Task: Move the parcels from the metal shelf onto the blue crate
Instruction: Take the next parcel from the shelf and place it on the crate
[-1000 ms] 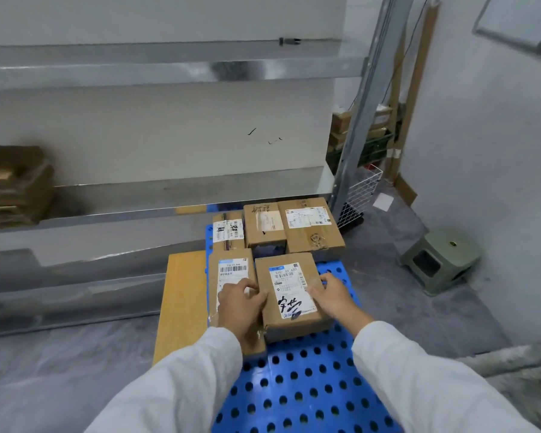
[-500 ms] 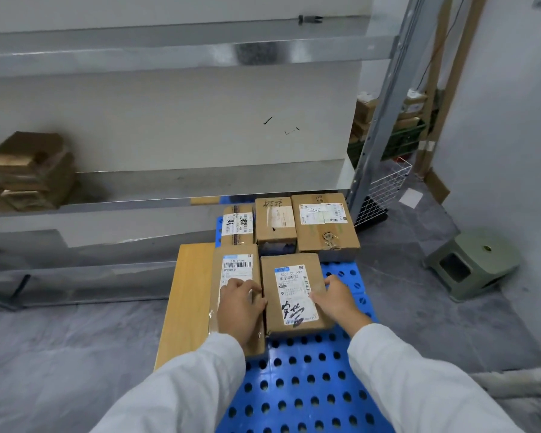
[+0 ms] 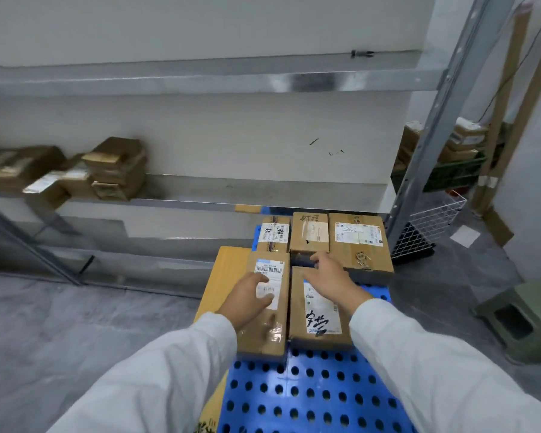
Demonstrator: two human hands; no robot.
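Observation:
Several brown parcels lie on the perforated blue crate (image 3: 313, 392). In the front row are a long parcel with a barcode label (image 3: 274, 326) and a parcel with black handwriting (image 3: 320, 317). Three more parcels (image 3: 358, 242) sit behind them. My left hand (image 3: 247, 296) hovers open over the barcode parcel. Over the far end of the handwritten parcel, my right hand (image 3: 331, 278) is also open, fingers spread. A pile of brown parcels (image 3: 113, 170) remains on the metal shelf (image 3: 219, 198) at the left, blurred.
A wooden board (image 3: 222, 276) lies beside the crate on its left. A white wire basket (image 3: 428, 226) stands by the shelf's upright post (image 3: 431, 132). A green stool (image 3: 525, 320) sits on the grey floor at right. More boxes are stacked behind the post.
Both hands have let go of the handwritten parcel's sides and lifted forward over the parcels. The view has swung left, showing more parcels on the shelf.

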